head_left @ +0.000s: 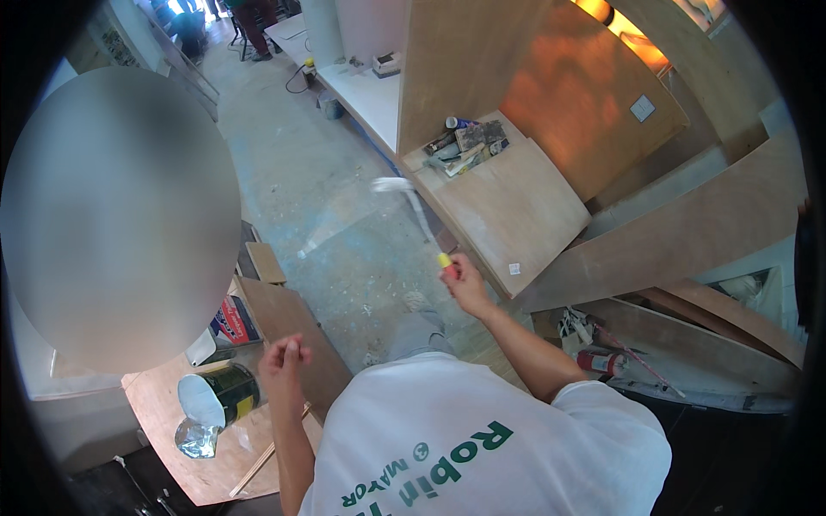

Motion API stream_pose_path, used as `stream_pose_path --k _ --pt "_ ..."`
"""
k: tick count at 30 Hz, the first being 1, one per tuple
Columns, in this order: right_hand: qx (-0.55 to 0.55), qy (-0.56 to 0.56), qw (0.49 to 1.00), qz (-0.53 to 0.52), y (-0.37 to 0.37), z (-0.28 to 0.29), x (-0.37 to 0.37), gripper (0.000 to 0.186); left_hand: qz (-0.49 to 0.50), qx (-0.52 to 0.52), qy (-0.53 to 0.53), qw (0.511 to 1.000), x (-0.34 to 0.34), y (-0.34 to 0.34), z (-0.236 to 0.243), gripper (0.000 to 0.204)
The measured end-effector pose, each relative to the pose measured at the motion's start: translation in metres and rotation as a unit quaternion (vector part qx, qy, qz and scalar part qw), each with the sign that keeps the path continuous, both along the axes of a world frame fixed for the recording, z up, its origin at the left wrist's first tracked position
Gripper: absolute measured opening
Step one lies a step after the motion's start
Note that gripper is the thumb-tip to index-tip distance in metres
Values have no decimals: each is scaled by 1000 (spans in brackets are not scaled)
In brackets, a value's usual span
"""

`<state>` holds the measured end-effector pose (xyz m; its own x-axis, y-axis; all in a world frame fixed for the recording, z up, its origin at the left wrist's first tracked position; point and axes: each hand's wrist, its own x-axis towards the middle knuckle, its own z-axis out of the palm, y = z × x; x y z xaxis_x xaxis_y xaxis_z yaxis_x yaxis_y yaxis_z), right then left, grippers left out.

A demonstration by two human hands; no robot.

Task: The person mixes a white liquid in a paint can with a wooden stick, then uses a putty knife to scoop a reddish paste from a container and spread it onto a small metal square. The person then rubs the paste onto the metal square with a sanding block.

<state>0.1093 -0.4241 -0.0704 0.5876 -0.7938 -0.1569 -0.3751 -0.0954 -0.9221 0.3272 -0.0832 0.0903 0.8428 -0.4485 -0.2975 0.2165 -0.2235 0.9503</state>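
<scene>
My right hand [465,284] grips the red-and-yellow handle of a paint roller [394,185], whose white head is raised near the edge of a pale plywood platform [508,206]. My left hand [284,361] has its fingers curled in a pinch; whether they hold something small, I cannot make out. Left of it, an open dark-green can [232,396] and crumpled silvery foil [196,439] are on a plywood board [163,464], along with thin wooden sticks [258,469].
A white shelf cabinet [361,99] runs along the walkway. Tubes and tools [465,146] lie on the platform. Curved plywood panels [671,215] and a red cylinder [594,363] are at the right. People [249,21] are at the far end. A blurred oval covers the upper left.
</scene>
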Motion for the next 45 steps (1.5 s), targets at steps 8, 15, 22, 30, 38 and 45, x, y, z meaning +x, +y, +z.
stream_pose_path --k 8,15,22,30,38,45 --pt "-50 305 919 -244 -94 -111 -108 30 51 194 24 979 -74 80 -101 27" --pt "-40 317 923 -215 -163 -160 -146 36 3 468 3 884 -169 147 -204 33" --pt "16 315 932 -179 -194 -163 -128 35 11 486 50 873 -197 137 -191 30" --pt "-26 310 940 -140 -202 -212 -142 42 33 452 24 891 -204 148 -193 28" --pt "19 376 924 -72 -218 -213 -151 50 63 453 41 889 -228 106 -162 29" --pt "-51 392 915 -78 -220 -192 -102 43 98 462 94 876 -276 123 -155 24"
